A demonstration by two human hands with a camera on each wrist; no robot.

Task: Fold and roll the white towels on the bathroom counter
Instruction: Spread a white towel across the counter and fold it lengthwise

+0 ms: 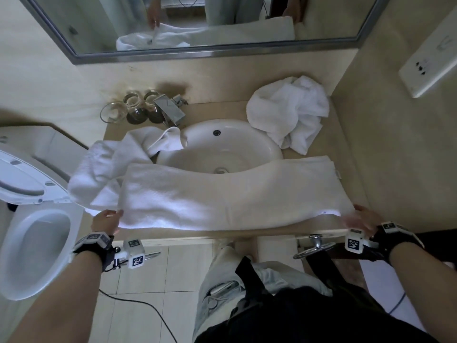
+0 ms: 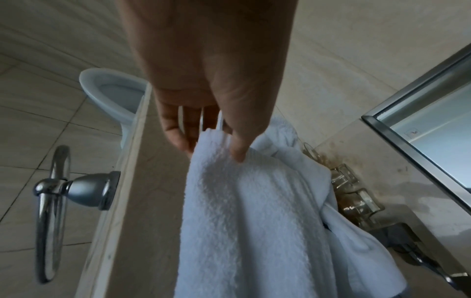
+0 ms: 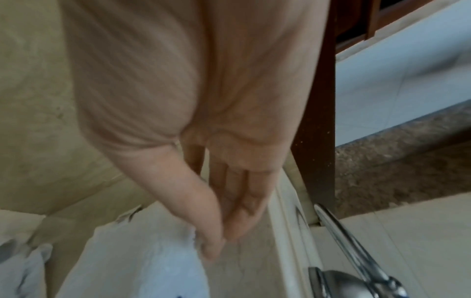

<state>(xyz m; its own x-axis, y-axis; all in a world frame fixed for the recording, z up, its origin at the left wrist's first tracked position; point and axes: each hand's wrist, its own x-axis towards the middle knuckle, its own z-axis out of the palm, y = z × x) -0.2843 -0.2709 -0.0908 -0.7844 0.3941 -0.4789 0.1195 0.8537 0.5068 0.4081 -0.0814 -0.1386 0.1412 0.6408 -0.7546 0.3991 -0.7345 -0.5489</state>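
Note:
A long white towel (image 1: 222, 199), folded into a strip, lies across the front of the counter (image 1: 222, 234) and over the near part of the sink. My left hand (image 1: 118, 215) is at its near left corner. In the left wrist view my left hand (image 2: 216, 151) pinches that corner of the towel (image 2: 242, 221), thumb on top and fingers underneath. My right hand (image 1: 356, 214) is at the near right corner, blurred. In the right wrist view its fingers (image 3: 239, 221) are straight, and the thumb touches the edge of the towel (image 3: 142, 262). A second crumpled towel (image 1: 111, 164) lies at the left. A third towel (image 1: 289, 115) is heaped at the back right.
The white sink basin (image 1: 247, 144) sits mid-counter, with a chrome faucet (image 1: 170, 111) and several glasses (image 1: 133, 107) behind it. An open toilet (image 1: 34, 248) stands to the left. A chrome towel ring (image 1: 314, 248) hangs below the counter's front edge. A mirror (image 1: 197, 23) and a wall socket (image 1: 430, 68) are beyond.

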